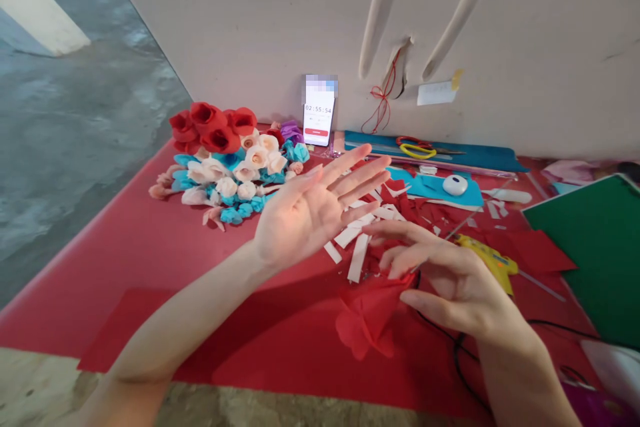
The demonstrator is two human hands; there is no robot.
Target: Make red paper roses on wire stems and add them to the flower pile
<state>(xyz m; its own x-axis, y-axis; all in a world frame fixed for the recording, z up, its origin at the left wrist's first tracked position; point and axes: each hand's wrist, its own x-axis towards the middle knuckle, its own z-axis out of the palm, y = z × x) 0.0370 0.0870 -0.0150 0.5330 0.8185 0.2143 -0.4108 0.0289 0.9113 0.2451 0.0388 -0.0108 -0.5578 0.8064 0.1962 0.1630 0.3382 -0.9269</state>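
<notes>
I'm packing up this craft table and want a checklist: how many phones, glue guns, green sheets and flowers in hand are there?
phone: 1
yellow glue gun: 1
green sheet: 1
red paper flower, held in the right hand: 1 (the left hand is open and holds none)
Total: 4

free: bare red mat (125, 267) front-left | blocked: flower pile (235, 167) behind; paper strips (357, 257), glue gun (493, 260) right

Both forearms are bare as far as one can see. The left hand (305, 213) and the right hand (450, 280) are bare too, with long, slim fingers.
</notes>
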